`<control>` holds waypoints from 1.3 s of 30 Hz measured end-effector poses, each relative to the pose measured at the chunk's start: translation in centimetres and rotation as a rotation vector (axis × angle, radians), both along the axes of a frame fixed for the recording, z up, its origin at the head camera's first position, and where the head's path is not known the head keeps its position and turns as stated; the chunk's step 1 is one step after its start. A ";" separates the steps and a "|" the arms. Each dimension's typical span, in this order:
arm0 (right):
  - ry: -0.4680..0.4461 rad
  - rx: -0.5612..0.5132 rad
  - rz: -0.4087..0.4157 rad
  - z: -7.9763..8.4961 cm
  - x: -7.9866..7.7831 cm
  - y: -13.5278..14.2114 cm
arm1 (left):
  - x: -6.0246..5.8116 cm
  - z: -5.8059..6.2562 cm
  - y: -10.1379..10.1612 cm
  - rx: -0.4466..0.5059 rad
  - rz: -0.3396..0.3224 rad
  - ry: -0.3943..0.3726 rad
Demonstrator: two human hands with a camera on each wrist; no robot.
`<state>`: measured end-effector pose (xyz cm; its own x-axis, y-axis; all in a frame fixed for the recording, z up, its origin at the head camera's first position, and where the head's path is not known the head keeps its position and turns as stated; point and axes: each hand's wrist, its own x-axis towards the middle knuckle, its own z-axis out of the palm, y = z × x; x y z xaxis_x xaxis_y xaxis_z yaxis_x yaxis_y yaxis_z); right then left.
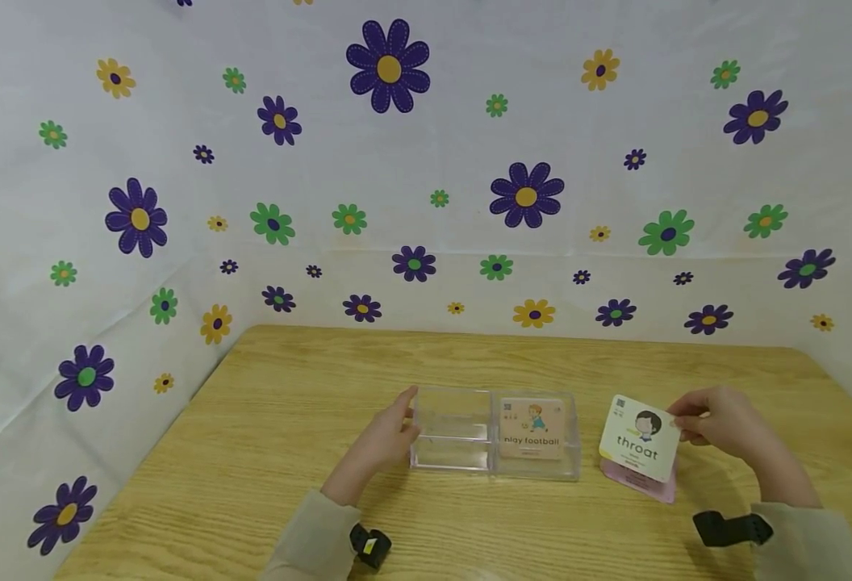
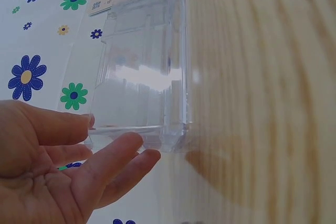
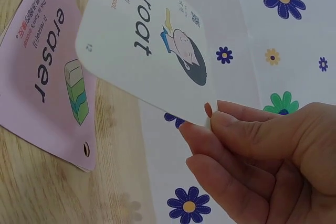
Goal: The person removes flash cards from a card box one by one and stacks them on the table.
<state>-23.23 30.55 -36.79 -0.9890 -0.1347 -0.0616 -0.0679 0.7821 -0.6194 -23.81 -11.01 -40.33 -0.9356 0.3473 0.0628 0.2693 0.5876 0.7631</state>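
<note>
My right hand [image 1: 724, 424] pinches a corner of the white "throat" card [image 1: 640, 437] between thumb and fingers. That card is tilted, its picture of a dark-haired child facing up. Under it on the table lies a pink "eraser" card [image 3: 47, 77], mostly covered in the head view. At the left end of a clear plastic box [image 1: 451, 468], my left hand [image 1: 378, 444] holds the end wall with its fingertips. The box has two compartments side by side. An orange "play football" card [image 1: 531, 428] lies in the right compartment; the left one holds no card.
The wooden table [image 1: 324, 355] carries the box and cards in its middle and right. A white curtain [image 1: 310, 177] with flower prints stands behind and at both sides. Black straps [image 1: 731, 528] sit at both wrists.
</note>
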 end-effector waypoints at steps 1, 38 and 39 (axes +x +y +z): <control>-0.002 -0.001 -0.001 0.0 0.0 0.0 | 0.0 0.0 0.0 0.000 0.001 -0.001; -0.120 0.002 -0.005 -1.7 -0.5 0.5 | 0.2 0.3 0.0 0.013 -0.002 -0.030; -0.122 0.000 -0.005 -1.7 -0.5 0.6 | 0.2 0.3 -0.1 0.012 -0.004 -0.029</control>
